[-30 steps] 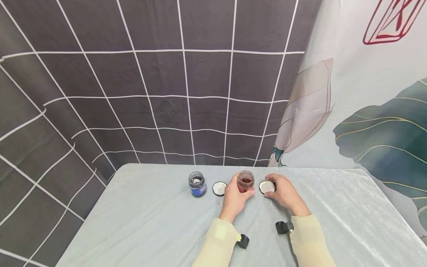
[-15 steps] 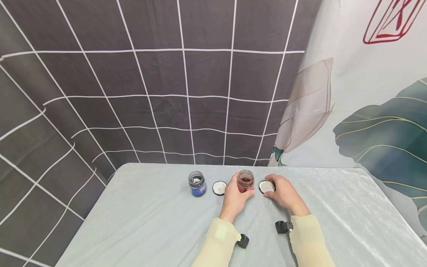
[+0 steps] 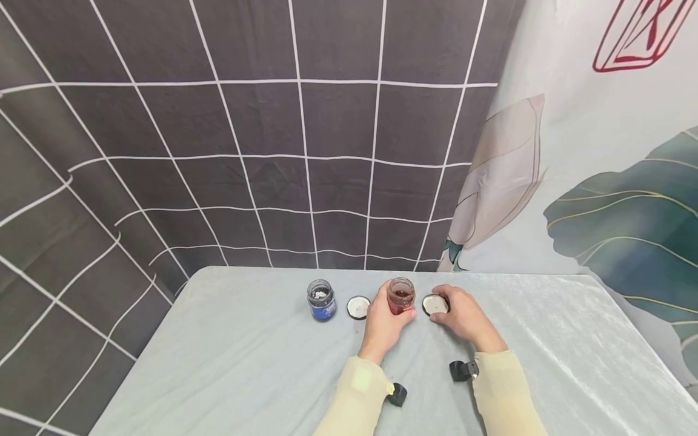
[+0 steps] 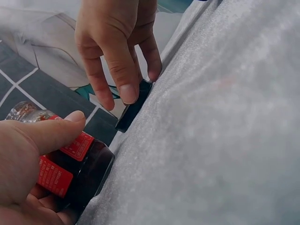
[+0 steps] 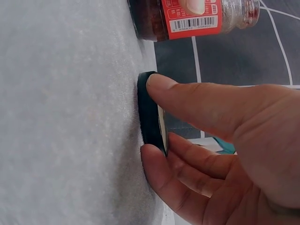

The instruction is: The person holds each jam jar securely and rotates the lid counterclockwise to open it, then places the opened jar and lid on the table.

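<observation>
An open glass jar [image 3: 402, 296] with a red label and dark red contents stands on the table. My left hand [image 3: 383, 324] grips it round its body, thumb on the label [image 4: 75, 145]. Just to its right a black lid [image 3: 435, 304] lies inside-up, white liner showing. My right hand [image 3: 463, 315] pinches that lid by its rim, thumb on one side and fingers on the other [image 5: 151, 122]. The jar [image 5: 187, 18] shows at the top of the right wrist view, the lid [image 4: 133, 105] edge-on in the left wrist view.
A second open jar [image 3: 321, 299] with a blue label stands to the left, with its own lid [image 3: 358, 307] lying inside-up beside it. A pale grey cloth covers the table [image 3: 245, 363]. A dark checked curtain and a leaf-print sheet hang behind.
My right hand has drawn slightly in around the lid. The left hand and both jars have stayed put.
</observation>
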A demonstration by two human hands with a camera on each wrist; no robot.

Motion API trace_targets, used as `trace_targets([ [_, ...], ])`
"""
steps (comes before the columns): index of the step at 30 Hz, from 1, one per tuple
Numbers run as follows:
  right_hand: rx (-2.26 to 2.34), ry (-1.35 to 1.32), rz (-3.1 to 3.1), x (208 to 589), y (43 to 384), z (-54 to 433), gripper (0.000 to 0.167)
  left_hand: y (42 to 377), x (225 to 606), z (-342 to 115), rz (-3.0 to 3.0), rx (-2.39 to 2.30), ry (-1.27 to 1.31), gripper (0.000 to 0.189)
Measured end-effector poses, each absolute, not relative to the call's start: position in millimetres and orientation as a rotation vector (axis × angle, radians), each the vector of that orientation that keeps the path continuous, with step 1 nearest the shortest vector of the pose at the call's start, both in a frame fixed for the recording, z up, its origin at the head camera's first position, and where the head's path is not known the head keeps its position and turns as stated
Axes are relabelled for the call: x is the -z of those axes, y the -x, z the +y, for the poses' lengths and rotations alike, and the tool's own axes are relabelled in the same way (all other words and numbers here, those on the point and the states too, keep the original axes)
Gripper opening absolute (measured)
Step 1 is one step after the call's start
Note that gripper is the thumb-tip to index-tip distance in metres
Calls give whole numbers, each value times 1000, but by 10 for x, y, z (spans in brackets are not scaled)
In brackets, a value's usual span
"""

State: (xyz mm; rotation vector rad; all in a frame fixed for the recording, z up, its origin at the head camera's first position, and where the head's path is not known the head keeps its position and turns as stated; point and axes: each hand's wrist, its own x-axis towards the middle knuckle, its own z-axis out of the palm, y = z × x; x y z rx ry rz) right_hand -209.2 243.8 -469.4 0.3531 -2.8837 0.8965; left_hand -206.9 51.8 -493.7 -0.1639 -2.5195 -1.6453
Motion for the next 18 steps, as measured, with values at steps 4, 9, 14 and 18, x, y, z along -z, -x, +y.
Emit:
trace_targets([
  [4,-920,-355,-2857,4687,2087,2449,50,2077,4926,525,-2531,1647,149,86],
  [9,-921,-344,-2852,4678,2074,2444,51,2068,4890,510,-2520,1635,166,91],
  [14,-901,-320,-2864,4648,2056,2418,53,2049,4840,476,-2481,1634,196,94],
  [18,-917,-299,-2860,4602,2031,2406,52,2036,4757,438,-2484,1634,197,95],
])
